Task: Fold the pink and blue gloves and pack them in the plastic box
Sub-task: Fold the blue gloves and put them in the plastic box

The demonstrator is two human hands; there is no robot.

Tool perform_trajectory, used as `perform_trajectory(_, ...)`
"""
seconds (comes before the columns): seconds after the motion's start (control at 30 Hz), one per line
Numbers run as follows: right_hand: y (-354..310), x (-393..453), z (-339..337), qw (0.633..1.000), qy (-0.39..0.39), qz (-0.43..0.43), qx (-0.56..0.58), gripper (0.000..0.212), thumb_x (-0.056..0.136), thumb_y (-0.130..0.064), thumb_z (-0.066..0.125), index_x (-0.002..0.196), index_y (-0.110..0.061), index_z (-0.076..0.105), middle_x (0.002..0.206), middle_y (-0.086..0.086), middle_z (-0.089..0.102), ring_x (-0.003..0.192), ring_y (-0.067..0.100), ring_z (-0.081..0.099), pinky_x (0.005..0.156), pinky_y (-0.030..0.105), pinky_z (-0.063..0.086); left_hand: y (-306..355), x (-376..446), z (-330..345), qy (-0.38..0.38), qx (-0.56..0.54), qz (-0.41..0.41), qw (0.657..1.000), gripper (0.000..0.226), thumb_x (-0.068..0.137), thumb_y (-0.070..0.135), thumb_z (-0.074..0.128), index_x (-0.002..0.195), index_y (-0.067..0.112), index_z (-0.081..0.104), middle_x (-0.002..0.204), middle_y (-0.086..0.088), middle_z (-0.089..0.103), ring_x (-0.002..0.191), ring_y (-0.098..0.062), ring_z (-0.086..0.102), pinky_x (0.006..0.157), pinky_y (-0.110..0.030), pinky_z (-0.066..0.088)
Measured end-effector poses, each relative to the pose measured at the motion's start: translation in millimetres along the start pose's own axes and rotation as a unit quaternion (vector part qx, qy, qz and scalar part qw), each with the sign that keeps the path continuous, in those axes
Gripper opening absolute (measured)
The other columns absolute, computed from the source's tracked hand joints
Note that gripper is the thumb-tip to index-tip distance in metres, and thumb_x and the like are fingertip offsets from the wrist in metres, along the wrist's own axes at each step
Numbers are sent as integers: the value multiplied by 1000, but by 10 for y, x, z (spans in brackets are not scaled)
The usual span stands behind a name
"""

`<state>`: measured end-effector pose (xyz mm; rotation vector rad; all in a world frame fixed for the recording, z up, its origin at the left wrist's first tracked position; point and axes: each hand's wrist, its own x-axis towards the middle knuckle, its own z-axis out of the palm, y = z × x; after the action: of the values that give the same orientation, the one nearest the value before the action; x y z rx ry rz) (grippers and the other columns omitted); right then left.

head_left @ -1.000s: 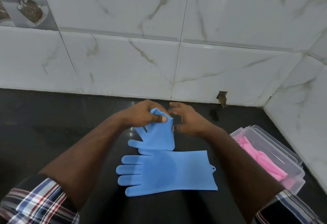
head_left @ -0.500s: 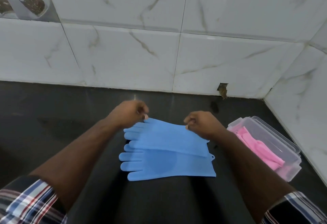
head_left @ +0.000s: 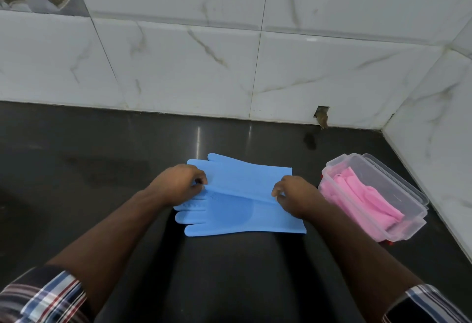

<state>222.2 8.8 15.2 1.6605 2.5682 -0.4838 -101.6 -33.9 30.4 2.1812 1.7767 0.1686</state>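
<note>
Blue silicone makes up the two gloves at the middle of the dark stone counter (head_left: 76, 169); the upper blue silicone glove (head_left: 242, 177), which a second ago hung bunched and upright between the hands, now lies spread flat, its fingers pointing left and its cuff right, overlapping the far edge of the lower blue glove (head_left: 240, 218) with the ribbed palm; the left hand (head_left: 176, 187) pinches its near edge at the finger end and the right hand (head_left: 293, 195) pinches the same edge at the cuff end, both with curled fingers; half a second ago the glove sat nearer and more askew, so it has been drawn farther and squared; this looks like lining the pair up before folding; at the right the clear plastic box (head_left: 398, 187), open, already holds the folded pink gloves (head_left: 367, 200), so by my reckoning only the blue pair remains.
</note>
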Motion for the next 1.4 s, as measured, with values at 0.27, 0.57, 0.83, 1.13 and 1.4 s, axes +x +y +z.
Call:
perform_trajectory(0.27, -42, -65, 72, 998, 39, -2, -46, 26, 91, -31, 54, 112, -26, 68, 114, -2, 61, 107, 22, 55, 91, 41, 49, 224, -24, -165, 44, -60, -20, 997, 8, 89, 22, 60, 89, 27, 66, 89, 14, 66, 85, -9, 62, 79, -36, 53)
perform_trajectory(0.57, 12, -324, -214, 981, 187, -47, -6, 27, 90, -33, 48, 104, -26, 70, 107, -2, 68, 97, 25, 60, 84, 41, 49, 386, -383, -395, 69, -147, -30, 986, 7, 87, 22, 68, 85, 28, 71, 90, 15, 71, 89, -1, 65, 78, -25, 51)
perform_trajectory(0.83, 98, -629, 57, 998, 13, -51, 40, 39, 86, -47, 65, 123, -35, 65, 129, -13, 59, 125, 12, 47, 106, 36, 39, 132, -667, 123, 134, -176, -220, 950, 9, 88, 37, 64, 89, 28, 68, 88, 12, 70, 86, -10, 67, 76, -33, 53)
perform_trajectory(1.13, 34, -601, 329, 998, 35, -49, -7, 30, 93, -34, 57, 121, -31, 65, 124, -4, 59, 116, 19, 52, 95, 39, 44, 117, -478, 373, 158, -370, -292, 868, 28, 77, 19, 73, 101, 25, 60, 98, -6, 69, 90, -26, 71, 77, -46, 62)
perform_trajectory(1.4, 146, -616, 333, 998, 43, -13, 38, 28, 93, -33, 59, 118, -26, 68, 120, -4, 62, 114, 18, 55, 98, 36, 44, 177, -449, 339, 171, -167, -168, 956, 35, 83, 26, 76, 116, 21, 67, 111, 3, 61, 105, -16, 58, 85, -27, 43)
